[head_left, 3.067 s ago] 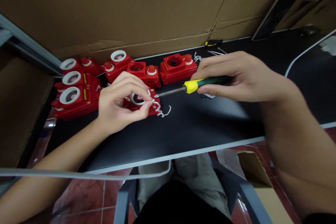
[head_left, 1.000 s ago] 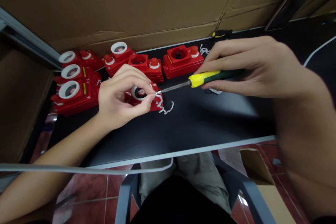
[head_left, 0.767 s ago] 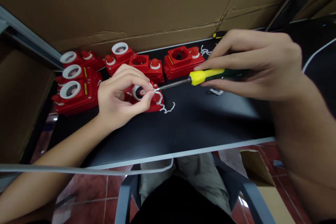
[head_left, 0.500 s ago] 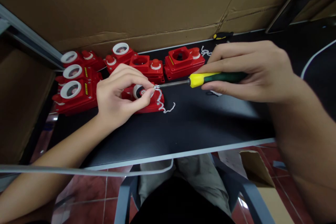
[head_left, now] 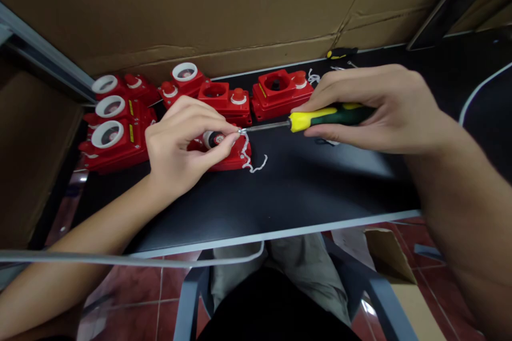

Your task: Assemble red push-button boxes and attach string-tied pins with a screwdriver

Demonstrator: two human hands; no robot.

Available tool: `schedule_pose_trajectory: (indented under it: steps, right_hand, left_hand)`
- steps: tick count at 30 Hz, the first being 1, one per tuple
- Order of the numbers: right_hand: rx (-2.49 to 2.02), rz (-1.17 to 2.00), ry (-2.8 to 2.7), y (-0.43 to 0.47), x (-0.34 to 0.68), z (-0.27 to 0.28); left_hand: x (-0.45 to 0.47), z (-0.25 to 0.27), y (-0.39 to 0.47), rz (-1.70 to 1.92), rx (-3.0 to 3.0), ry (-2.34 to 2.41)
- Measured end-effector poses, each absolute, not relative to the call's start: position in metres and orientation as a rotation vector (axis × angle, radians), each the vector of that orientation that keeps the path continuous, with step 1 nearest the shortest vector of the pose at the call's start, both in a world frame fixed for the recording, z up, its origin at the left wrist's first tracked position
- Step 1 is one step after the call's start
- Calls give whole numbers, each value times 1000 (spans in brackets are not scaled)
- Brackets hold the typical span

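Observation:
My right hand point(head_left: 384, 109) is closed round the yellow and dark-green handle of a screwdriver point(head_left: 304, 120), its shaft pointing left. The tip meets a small shiny metal piece point(head_left: 241, 131) that my left hand point(head_left: 188, 141) pinches between thumb and forefinger; its exact kind is too small to tell. A white string point(head_left: 247, 155) hangs from near that pinch and curls to the right. Below and behind my left hand lies a red housing point(head_left: 230, 162) with a round dial, partly hidden by the fingers.
More red housings, some with white rings, stand at the left point(head_left: 116, 152) and back point(head_left: 282, 97) of the black table point(head_left: 272, 192). A second yellow-black tool point(head_left: 342, 53) lies by the cardboard wall point(head_left: 224, 5). A grey cable point(head_left: 192, 263) crosses in front of the table edge.
The screwdriver handle has turned slightly in my right hand, with more yellow showing on top. The pinched piece and the tip have shifted a little to the right.

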State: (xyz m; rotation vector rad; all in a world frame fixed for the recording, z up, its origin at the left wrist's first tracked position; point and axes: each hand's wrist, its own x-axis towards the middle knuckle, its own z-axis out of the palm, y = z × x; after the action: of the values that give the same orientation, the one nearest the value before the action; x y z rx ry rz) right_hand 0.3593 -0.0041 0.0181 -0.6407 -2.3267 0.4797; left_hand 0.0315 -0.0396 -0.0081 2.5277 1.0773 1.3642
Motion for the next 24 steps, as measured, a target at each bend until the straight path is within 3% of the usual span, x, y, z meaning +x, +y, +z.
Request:
schedule_pose_trajectory:
  steps: [18,24]
  right_hand:
    - [-788,799,-2372,4,365,16]
    - [-757,977,-2442,10,380,19]
  left_hand:
    - [21,0,-26,1276,2753,929]
    - [1,22,-17,680,2569,999]
